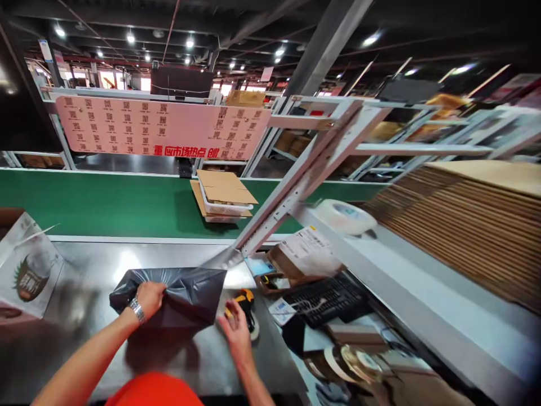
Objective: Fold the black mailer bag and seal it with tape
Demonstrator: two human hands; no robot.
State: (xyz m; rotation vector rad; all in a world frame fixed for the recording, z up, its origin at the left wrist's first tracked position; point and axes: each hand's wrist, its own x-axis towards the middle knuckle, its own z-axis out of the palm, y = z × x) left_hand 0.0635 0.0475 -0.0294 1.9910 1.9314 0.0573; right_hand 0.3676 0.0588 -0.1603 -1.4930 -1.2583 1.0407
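A dark grey plastic mailer bag (pixel 186 293) lies on the steel worktable (pixel 105 265) in front of me. My left hand (pixel 149 298), with a metal watch at the wrist, is closed on the bag's left part. My right hand (pixel 235 326) rests at the bag's right lower corner, fingers curled, beside a yellow and black tape dispenser (pixel 246 301). Whether the right hand grips the bag or the dispenser is unclear.
A green conveyor belt (pixel 105 203) runs behind the table and carries a cardboard box (pixel 223 198). A printed white bag (pixel 29 270) lies at the left. Right of me are a keyboard (pixel 327 299), a labelled parcel (pixel 306 251), a tape roll (pixel 345 217) and stacked flat cardboard (pixel 465 225).
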